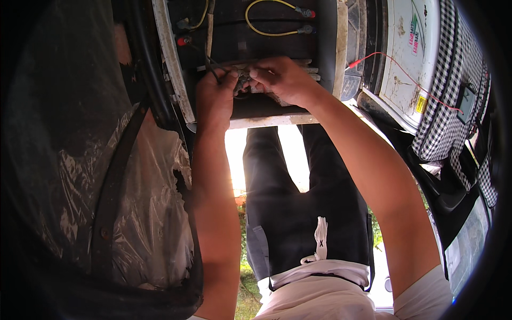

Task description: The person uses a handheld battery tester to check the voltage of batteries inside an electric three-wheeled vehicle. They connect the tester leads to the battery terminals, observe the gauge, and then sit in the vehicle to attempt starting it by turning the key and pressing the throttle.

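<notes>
Sheet [154,213]: plastic, ragged-edged, left of the box. Cover [434,128]: checked, right of the box. Box [272,122]: open, pale-rimmed; walls likely restrict access. Right hand [285,77]: inside the box, near end; thumb and fingertips pinching the part [244,81], presumably to manipulate it. Left hand [216,92]: same end of the box; thumb against fingers, pinching the part's left side, apparently for steadiness. Cable [210,34]: from the box's far side to the left hand; probably limits reach. Loop [248,18]: yellow wire, box's far right interior. Meter [466,105]: right of the box. Part: grey, inside the box between both hands, mostly hidden by fingers.
</notes>
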`<state>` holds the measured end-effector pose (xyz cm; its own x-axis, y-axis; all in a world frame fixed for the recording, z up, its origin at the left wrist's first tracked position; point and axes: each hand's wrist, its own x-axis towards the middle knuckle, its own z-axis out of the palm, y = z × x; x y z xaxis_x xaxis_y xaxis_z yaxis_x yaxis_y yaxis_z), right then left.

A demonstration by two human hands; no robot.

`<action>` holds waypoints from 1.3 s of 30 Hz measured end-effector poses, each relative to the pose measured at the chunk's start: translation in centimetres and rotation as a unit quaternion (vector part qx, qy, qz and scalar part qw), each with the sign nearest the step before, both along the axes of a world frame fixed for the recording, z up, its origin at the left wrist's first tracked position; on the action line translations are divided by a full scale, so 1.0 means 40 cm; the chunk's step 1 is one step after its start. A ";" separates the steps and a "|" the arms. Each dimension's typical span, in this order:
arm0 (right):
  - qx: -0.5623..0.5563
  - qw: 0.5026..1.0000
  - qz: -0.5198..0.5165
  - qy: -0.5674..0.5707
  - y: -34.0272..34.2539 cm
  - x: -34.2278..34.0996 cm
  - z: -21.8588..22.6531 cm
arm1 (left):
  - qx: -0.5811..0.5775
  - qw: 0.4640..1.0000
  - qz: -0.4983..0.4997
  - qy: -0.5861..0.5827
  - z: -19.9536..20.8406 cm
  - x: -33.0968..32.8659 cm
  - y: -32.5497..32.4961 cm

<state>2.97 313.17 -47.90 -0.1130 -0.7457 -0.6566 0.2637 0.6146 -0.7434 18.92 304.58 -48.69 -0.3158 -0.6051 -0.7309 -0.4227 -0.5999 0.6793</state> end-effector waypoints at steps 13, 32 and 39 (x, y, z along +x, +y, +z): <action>0.138 0.914 0.056 0.377 -0.008 0.074 0.027 | 0.108 0.993 -0.046 0.008 0.041 -0.013 -0.021; 0.068 0.959 -0.140 0.238 -0.001 0.147 0.028 | 0.104 0.994 -0.013 -0.026 0.042 -0.024 -0.009; 0.193 0.942 -0.268 -0.063 -0.020 0.116 0.008 | 0.065 0.994 -0.078 -0.031 0.010 -0.015 -0.011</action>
<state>7.62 312.39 -47.58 -0.3085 -0.3075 -0.9002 0.6842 0.5857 -0.4345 18.34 304.12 -48.29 -0.3507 -0.4508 -0.8209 -0.5567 -0.6045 0.5698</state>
